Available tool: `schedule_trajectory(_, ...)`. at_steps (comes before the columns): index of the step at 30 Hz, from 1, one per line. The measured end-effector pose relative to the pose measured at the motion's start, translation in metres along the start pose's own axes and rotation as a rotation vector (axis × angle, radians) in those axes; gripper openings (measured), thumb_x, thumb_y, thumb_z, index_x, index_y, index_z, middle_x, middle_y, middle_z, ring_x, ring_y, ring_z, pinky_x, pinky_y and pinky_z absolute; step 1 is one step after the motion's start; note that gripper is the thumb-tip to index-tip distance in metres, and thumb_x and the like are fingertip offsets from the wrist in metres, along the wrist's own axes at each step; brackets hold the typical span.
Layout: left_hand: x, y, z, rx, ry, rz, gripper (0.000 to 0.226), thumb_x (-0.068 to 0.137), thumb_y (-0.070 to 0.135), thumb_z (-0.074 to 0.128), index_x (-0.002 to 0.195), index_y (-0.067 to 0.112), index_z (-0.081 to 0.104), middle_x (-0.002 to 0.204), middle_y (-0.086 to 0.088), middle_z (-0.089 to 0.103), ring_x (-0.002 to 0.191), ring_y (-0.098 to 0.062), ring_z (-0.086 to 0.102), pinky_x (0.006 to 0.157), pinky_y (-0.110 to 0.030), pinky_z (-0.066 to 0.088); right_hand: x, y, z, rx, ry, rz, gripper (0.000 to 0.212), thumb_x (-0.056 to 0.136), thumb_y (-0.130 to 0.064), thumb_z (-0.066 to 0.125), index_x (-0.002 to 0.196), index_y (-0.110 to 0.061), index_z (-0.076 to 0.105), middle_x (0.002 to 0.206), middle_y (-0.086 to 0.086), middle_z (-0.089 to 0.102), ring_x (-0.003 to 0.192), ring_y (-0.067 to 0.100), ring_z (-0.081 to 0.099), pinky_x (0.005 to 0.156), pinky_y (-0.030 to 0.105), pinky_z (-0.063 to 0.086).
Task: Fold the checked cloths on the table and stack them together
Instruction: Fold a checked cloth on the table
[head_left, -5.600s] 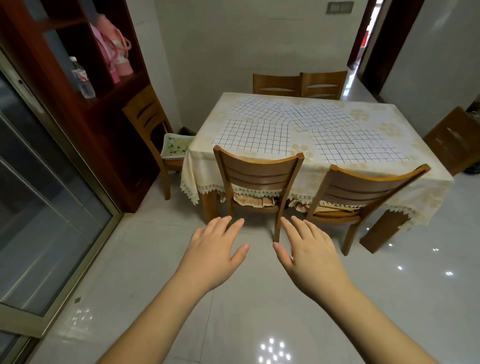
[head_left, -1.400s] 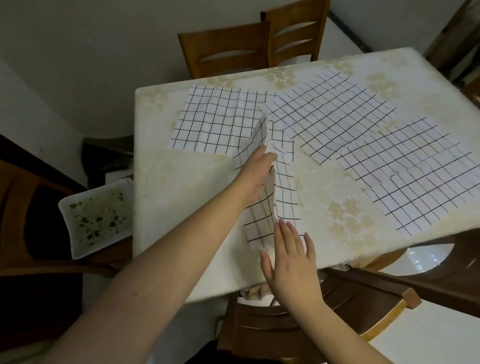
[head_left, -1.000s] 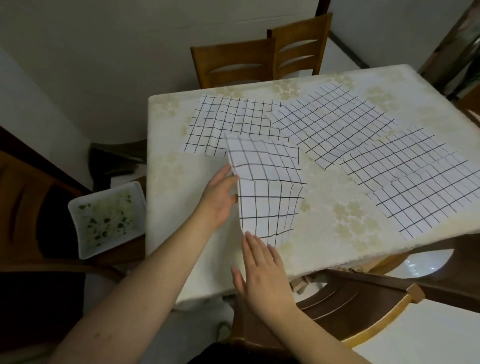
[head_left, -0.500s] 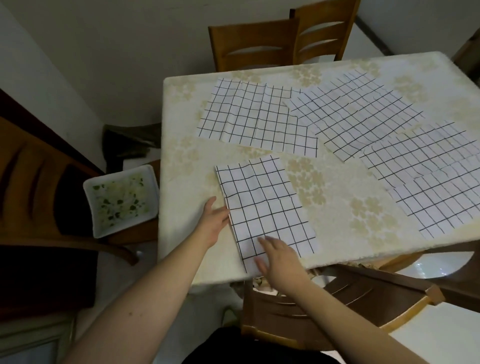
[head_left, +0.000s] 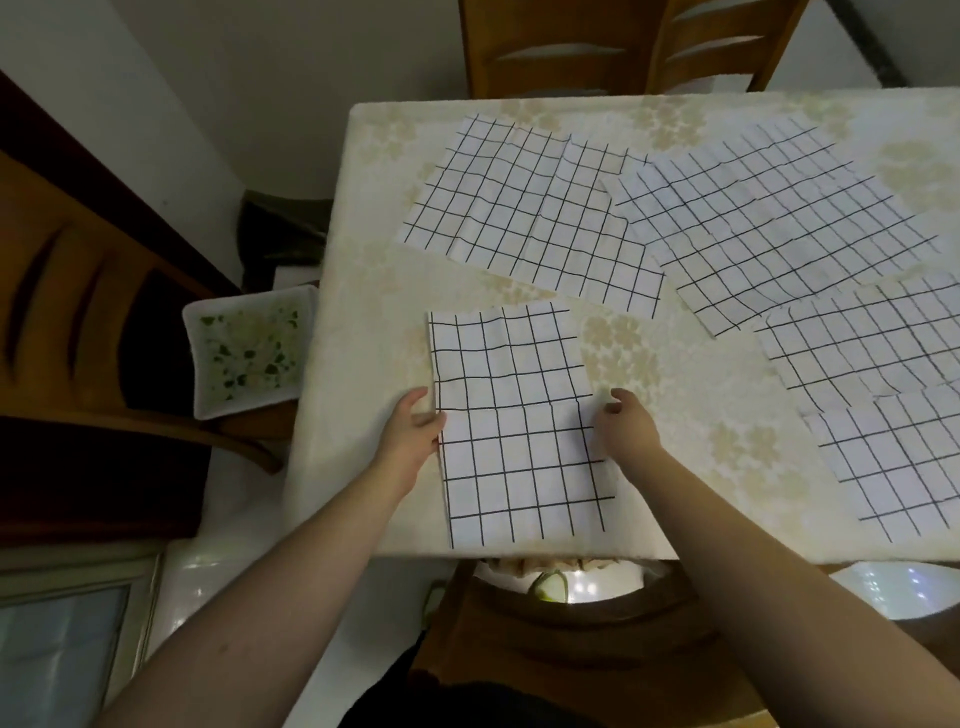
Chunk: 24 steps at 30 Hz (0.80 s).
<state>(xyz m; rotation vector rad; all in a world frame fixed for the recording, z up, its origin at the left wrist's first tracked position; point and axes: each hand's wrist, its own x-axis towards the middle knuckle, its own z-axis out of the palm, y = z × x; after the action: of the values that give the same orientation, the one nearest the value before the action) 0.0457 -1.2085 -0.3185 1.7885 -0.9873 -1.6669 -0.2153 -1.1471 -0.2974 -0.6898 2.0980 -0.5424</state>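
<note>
A person's two bare arms reach in from 6 o'clock over a bench (head_left: 363, 291) covered in a cream floral cloth. At the near edge, in the middle of the view, lies a folded cloth (head_left: 514, 415), white with black checks, a long rectangle running from 6 toward 12 o'clock. The left hand (head_left: 410, 434) sits at its 9 o'clock edge, thumb against the cloth and fingers (head_left: 434, 422) curled narrow over the hem; whether they pinch it or only touch cannot be told. The right hand (head_left: 626, 423) sits at the 3 o'clock edge, its fingers likewise curled in close against the fabric, and its hold is equally unclear. Four more checked cloths lie flat and unfolded beyond. One (head_left: 524, 213) is at 12 o'clock from the folded cloth. A second (head_left: 769, 223) at 1 o'clock overlaps the first's right edge. A third (head_left: 872, 343) at 2 o'clock and a fourth (head_left: 898, 462) at 3 o'clock overlap each other near the right border. Off the bench at 9 o'clock, a white tray (head_left: 249, 351) with green specks rests on a chair (head_left: 78, 332). Two more chairs (head_left: 623, 47) stand at 12 o'clock.
</note>
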Motion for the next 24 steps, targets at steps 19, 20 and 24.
schedule_trajectory(19, -0.056, 0.057, -0.022, 0.424, -0.047, 0.445, 0.023, 0.086, 0.013, 0.074, 0.108, 0.020, 0.072, 0.065, 0.020, 0.063, 0.069, 0.010, 0.061, 0.071, -0.003, 0.040, 0.011, 0.009, 0.002, -0.361, -0.101, -0.458, 0.065, 0.066, -0.055, 0.081, 0.125, -0.040, 0.058, 0.139, 0.002, 0.045, 0.129, 0.029, 0.040, 0.103, 0.051, 0.036)
schedule_trajectory(20, -0.060, 0.059, -0.023, 0.469, -0.026, 0.477, 0.021, 0.086, 0.015, 0.074, 0.105, 0.024, 0.072, 0.078, 0.018, 0.069, 0.079, 0.012, 0.064, 0.073, -0.002, 0.041, 0.007, 0.009, 0.004, -0.389, -0.088, -0.492, 0.056, 0.071, -0.051, 0.079, 0.122, -0.039, 0.061, 0.140, -0.001, 0.045, 0.130, 0.027, 0.037, 0.103, 0.049, 0.032)
schedule_trajectory(24, -0.073, 0.056, -0.030, 0.598, 0.017, 0.560, 0.016, 0.087, 0.023, 0.073, 0.101, 0.031, 0.072, 0.098, 0.013, 0.073, 0.093, 0.013, 0.062, 0.077, -0.001, 0.041, -0.008, 0.015, 0.016, -0.411, 0.013, -0.597, 0.023, 0.082, -0.035, 0.073, 0.105, -0.029, 0.071, 0.133, -0.004, 0.053, 0.130, 0.026, 0.038, 0.098, 0.042, 0.026)
